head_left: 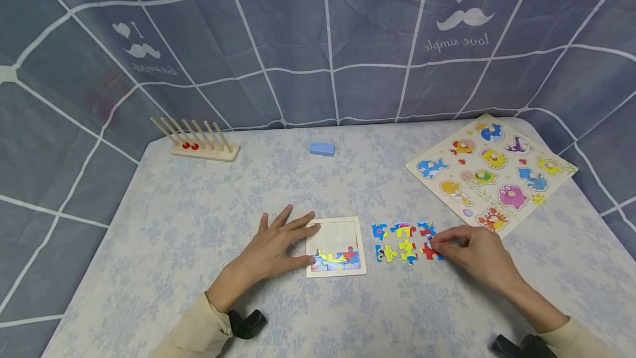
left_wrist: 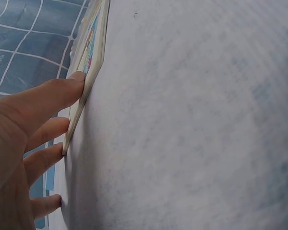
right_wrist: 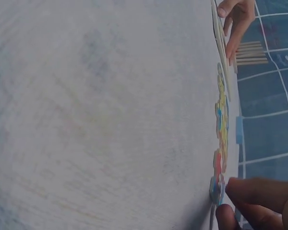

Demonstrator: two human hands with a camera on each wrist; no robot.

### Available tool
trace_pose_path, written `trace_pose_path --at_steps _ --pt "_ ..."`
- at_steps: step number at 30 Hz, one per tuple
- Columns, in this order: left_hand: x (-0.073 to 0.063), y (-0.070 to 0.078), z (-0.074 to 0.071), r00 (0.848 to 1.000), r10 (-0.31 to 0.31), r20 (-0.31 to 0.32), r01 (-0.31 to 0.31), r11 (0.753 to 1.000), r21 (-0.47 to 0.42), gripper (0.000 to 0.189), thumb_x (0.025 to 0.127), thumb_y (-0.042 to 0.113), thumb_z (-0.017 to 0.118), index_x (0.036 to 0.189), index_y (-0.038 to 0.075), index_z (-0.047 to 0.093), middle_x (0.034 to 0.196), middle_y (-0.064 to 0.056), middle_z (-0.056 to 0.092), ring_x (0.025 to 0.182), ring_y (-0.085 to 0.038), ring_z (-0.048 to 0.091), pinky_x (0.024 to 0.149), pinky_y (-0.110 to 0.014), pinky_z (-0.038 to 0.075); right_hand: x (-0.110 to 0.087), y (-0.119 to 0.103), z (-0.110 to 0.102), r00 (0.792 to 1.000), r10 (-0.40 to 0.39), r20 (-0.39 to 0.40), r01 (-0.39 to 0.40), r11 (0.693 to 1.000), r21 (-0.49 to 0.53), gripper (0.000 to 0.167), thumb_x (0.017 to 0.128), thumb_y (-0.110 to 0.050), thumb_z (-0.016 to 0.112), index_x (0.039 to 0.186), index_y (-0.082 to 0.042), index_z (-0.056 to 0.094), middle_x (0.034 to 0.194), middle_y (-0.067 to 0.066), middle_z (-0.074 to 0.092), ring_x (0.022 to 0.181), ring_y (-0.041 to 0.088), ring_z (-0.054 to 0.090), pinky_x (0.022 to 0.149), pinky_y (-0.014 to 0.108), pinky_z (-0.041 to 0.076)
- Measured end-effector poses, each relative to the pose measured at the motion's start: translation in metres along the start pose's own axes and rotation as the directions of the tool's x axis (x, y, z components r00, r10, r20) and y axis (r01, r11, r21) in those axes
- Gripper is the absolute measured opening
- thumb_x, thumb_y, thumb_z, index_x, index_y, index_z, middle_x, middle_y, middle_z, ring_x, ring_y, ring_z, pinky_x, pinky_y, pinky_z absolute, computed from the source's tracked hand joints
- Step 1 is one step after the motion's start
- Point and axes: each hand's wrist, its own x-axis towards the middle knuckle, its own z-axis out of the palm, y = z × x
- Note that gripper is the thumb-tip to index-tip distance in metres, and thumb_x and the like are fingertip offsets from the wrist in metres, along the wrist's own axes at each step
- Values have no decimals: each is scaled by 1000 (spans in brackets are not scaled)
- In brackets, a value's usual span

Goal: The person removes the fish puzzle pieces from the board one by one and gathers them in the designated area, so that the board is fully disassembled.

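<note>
A shallow wooden puzzle tray (head_left: 337,220) lies on the table, its lower part filled with colourful jigsaw pieces (head_left: 335,260). My left hand (head_left: 273,245) rests spread at the tray's left side, its thumb and fingertips touching the frame. In the left wrist view the thumb (left_wrist: 53,98) lies on the tray's edge. Right of the tray, loose jigsaw pieces (head_left: 407,248) sit in two rows. My right hand (head_left: 479,250) is at the right end of these, thumb and forefinger pinching a red and blue puzzle piece (right_wrist: 216,190) low over the table; the fingers partly hide it.
A wooden peg stand (head_left: 206,151) with red beads stands at the back left. Near the back middle lies a blue block (head_left: 322,149). A sea-animal knob puzzle board (head_left: 469,175) lies at the right, close beyond my right hand. Grey checked cloth (head_left: 298,32) hangs behind the table.
</note>
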Motion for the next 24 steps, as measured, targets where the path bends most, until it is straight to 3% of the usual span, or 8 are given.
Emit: trace_pose_path --at_steps 7,10,15,20,24 --pt "0 0 -2 1000 10 13 -10 1000 5 67 86 50 72 143 21 54 156 3 36 147 -41 15 103 -79 6 5 -16 5 999 -12 -50 14 999 49 8 86 -21 76 92 -16 78 62 -5 61 50 10 44 44 26 35" --pt "-1 0 -3 1000 3 16 -3 1000 -2 67 86 50 71 144 22 54 157 4 35 148 -40 14 104 -78 5 11 -32 16 999 -35 -34 38 996 76 8 87 -20 74 94 -16 78 70 -4 63 53 11 45 45 26 36" --pt "-2 0 -4 1000 10 19 -10 1000 -2 67 86 51 71 144 22 53 157 3 34 148 -40 14 104 -78 6 19 -65 43 988 -146 40 140 981 131 15 85 -12 74 98 -16 79 86 -8 66 56 8 48 48 25 39" --pt "-2 0 -4 999 22 37 -22 1000 1 70 84 51 72 145 22 52 158 2 32 147 -41 13 103 -79 6 21 -100 70 941 -295 168 264 947 183 21 82 -11 76 103 -13 78 82 -13 60 59 5 49 53 24 42" --pt "-1 -1 -5 998 24 57 -24 1000 -8 74 82 52 74 146 24 50 159 4 30 148 -40 11 104 -78 5 21 -121 86 893 -379 241 354 924 143 26 81 -13 79 107 -11 78 82 -11 60 68 6 52 57 23 43"
